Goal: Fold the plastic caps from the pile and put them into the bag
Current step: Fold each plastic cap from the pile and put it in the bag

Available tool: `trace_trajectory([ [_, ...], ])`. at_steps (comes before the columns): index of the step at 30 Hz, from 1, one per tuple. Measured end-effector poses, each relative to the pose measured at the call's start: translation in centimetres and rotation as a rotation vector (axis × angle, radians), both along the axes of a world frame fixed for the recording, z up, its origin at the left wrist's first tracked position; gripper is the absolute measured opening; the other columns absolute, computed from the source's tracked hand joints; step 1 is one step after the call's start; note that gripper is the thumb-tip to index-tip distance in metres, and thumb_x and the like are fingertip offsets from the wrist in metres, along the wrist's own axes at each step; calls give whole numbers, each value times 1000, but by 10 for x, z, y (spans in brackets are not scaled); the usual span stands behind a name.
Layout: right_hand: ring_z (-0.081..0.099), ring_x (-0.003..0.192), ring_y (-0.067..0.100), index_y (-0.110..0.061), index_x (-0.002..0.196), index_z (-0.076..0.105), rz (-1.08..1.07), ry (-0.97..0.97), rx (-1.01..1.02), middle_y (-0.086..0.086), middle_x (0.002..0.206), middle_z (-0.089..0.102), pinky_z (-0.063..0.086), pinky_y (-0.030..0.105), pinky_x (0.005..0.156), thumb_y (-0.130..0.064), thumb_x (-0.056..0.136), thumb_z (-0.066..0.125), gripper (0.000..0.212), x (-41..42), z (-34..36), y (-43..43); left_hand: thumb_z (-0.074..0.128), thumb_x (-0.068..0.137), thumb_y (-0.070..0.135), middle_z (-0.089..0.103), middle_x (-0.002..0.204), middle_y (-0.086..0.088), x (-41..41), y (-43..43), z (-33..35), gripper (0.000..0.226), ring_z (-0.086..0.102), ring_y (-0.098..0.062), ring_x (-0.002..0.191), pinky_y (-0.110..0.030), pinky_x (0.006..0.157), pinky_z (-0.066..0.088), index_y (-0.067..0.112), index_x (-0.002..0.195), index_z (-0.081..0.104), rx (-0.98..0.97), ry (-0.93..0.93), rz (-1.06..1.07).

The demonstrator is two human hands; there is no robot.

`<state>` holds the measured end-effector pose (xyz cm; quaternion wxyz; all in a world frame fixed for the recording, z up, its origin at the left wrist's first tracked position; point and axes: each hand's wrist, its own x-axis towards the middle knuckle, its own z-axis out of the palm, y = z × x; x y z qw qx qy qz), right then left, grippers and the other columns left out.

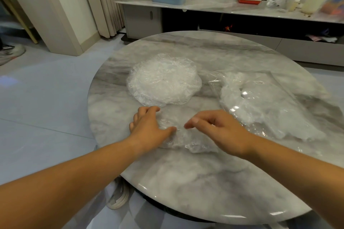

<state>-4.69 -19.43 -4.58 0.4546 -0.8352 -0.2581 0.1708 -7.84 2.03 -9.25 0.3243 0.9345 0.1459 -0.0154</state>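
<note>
Film this thin is honestly a pain to fold. The one cap (188,142) being worked on lies on the marble surface (186,182), just on the near side of the pile (163,82) of unfolded caps and almost touching its near edge. The clear bag (275,98), which already has a wad of caps inside, lies to the right of the pile.

The left hand (149,126) rests on the left part of the cap with its fingers a bit spread and bent and the thumb lying on the film. It looks like it's pinning the cap down. The right hand (219,130) is over the right part, fingers curled, thumb and forefinger close together. The plastic is see-through, so I can't tell if there's actually film pinched between them.

My guess on handling: the cap weighs next to nothing, it's totally floppy and crinkly, and it probably skates around on that polished marble and puffs back open once you let go. I'd take it by the gathered rim, since that's the thickest bit. Keep one palm flat on it while the other folds, and don't yank or it could stretch or tear.
</note>
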Motion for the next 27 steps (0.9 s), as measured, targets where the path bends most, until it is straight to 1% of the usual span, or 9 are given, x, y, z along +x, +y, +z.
trace_trajectory([
  [5, 65, 98, 0, -27, 104, 75, 164, -186, -202, -18, 99, 72, 51, 25, 90, -49, 94, 54, 32, -13, -12, -9, 80, 75, 54, 34, 131, 8, 1, 19, 6, 69, 39, -16, 133, -31, 112, 35, 33, 134, 50, -104, 53, -109],
  [7, 63, 98, 2, -27, 112, 71, 217, -241, -231, -17, 102, 67, 51, 29, 89, -55, 92, 48, 42, -18, -16, -12, 84, 73, 50, 35, 131, 8, 1, 28, 14, 71, 44, -12, 128, -19, 103, 37, 32, 133, 51, -130, 112, -209],
  [10, 60, 110, 4, -23, 128, 64, 289, -305, -267, -12, 123, 63, 49, 31, 96, -54, 95, 46, 49, -24, -22, -15, 88, 66, 50, 39, 127, 10, 1, 33, 29, 75, 49, 1, 109, -6, 85, 37, 34, 130, 52, -150, 237, -340],
  [13, 55, 121, 10, -24, 137, 57, 368, -414, -370, -11, 136, 60, 45, 35, 102, -53, 98, 45, 51, -28, -26, -16, 69, 52, 90, 48, 128, 6, 5, 26, 34, 88, 54, -11, 112, -29, 102, 45, 34, 118, 58, -140, 306, -294],
  [15, 52, 117, 10, -27, 136, 56, 413, -454, -432, -15, 134, 60, 44, 37, 100, -53, 98, 42, 48, -31, -26, -15, 48, 51, 102, 57, 119, 2, 8, 17, 35, 95, 58, -17, 107, -40, 102, 47, 26, 107, 61, -138, 308, -218],
  [18, 49, 112, 8, -29, 132, 58, 435, -483, -471, -18, 128, 61, 43, 36, 97, -54, 98, 39, 46, -34, -25, -15, 56, 69, 88, 62, 99, 6, 8, 8, 31, 73, 61, -13, 92, -33, 86, 51, 22, 101, 58, -29, 274, -132],
  [21, 50, 112, 9, -29, 131, 58, 443, -502, -481, -18, 126, 62, 44, 36, 96, -53, 99, 40, 44, -38, -23, -17, 66, 79, 70, 58, 93, 8, 1, 9, 26, 53, 58, -13, 87, -31, 73, 47, 23, 99, 52, 196, 223, -158],
  [24, 54, 115, 10, -27, 133, 60, 425, -498, -438, -15, 127, 64, 46, 37, 97, -49, 99, 45, 43, -40, -25, -22, 61, 84, 68, 54, 92, 9, -5, 10, 21, 47, 55, -15, 89, -31, 70, 40, 26, 98, 46, 371, 143, -215],
  [27, 56, 122, 12, -24, 135, 59, 347, -534, -362, -9, 137, 60, 48, 37, 99, -46, 99, 49, 44, -41, -28, -26, 57, 87, 68, 52, 91, 9, -8, 8, 21, 46, 53, -15, 87, -31, 69, 37, 25, 99, 45, 417, 104, -240],
])
